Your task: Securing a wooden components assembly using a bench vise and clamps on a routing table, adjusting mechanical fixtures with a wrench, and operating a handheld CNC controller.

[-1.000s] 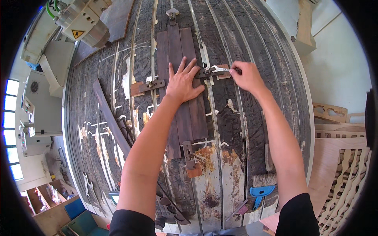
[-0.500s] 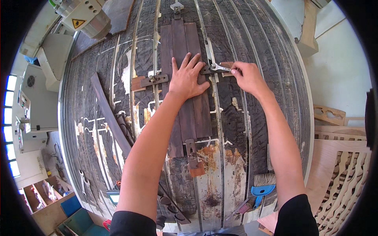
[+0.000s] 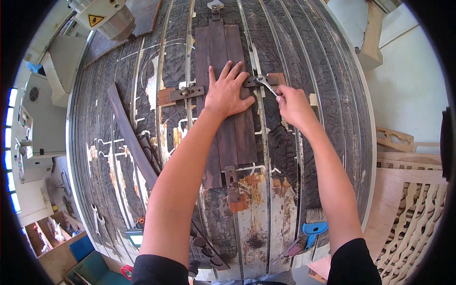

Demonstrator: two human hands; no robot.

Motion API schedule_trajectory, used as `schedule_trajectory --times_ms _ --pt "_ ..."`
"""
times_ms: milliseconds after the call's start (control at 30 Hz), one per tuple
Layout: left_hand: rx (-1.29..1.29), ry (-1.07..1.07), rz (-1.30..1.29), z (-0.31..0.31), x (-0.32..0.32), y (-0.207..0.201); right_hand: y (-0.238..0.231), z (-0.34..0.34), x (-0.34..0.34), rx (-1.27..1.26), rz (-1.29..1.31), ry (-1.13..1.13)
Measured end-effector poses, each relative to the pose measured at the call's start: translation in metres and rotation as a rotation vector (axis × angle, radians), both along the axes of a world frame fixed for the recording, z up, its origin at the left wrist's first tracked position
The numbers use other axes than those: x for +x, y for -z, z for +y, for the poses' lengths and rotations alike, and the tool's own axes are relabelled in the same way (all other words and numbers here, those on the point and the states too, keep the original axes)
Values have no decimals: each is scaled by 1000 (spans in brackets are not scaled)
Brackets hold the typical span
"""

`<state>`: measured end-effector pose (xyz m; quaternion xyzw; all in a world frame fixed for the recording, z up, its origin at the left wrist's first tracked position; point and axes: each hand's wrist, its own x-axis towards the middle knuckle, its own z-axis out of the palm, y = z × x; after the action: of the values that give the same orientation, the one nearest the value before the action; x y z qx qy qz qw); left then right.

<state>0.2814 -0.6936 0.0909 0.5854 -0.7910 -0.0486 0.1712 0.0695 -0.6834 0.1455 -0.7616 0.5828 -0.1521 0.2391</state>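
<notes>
Three dark wooden boards lie side by side on a worn, slotted machine bed. My left hand rests flat across them, fingers spread. In my right hand is a wrench, its head on the bolt of the right clamp. That clamp bridges from the boards' right edge to a small brown wood block. A similar clamp sits at the left edge with its block. Another clamp holds the near end, and one more stands at the far end.
A machine spindle head hangs at the far left. A long dark wood strip lies left of the boards. Spare wrenches are at the near left. A blue brush lies near right. Cut wooden panels stand right of the bed.
The wrench has swung clockwise on the bolt, its handle end coming down toward me, and my right hand has moved nearer with it. My left hand stays on the boards.
</notes>
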Motion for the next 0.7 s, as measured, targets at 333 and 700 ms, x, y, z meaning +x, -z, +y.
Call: schedule_trajectory --times_ms 333,700 --pt "-5 10 23 0 -1 0 -1 -29 -27 67 -48 88" --pt "5 0 18 0 -1 1 -4 -69 -34 102 41 79"
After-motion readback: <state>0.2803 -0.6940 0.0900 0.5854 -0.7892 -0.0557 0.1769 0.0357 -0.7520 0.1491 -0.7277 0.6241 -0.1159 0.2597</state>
